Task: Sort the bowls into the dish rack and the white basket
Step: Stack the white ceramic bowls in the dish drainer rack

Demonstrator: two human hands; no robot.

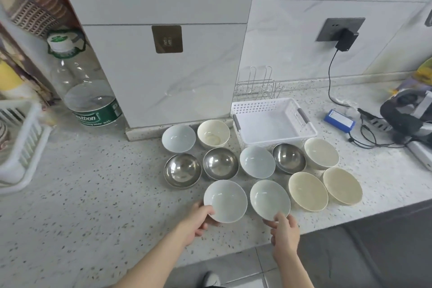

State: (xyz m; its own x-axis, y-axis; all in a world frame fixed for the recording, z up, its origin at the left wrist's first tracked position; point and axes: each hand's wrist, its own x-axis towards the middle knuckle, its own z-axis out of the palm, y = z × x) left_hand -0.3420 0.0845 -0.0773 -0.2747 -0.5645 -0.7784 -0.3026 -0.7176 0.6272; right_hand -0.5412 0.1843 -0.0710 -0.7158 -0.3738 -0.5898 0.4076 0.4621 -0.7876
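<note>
We have sorted nothing yet: the white basket (273,121) is empty and eleven bowls sit on the counter (93,194). Our left hand (198,222) grips the near-left white bowl (225,201); our right hand (284,229) pinches the adjacent white bowl (270,200).

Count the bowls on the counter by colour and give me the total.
Pale blue-white bowls: 4, the two nearest each held by a hand, left hand and right hand.
Cream bowls: 4.
Steel bowls: 3.
Total: 11 bowls, none yet in the white basket.
</note>
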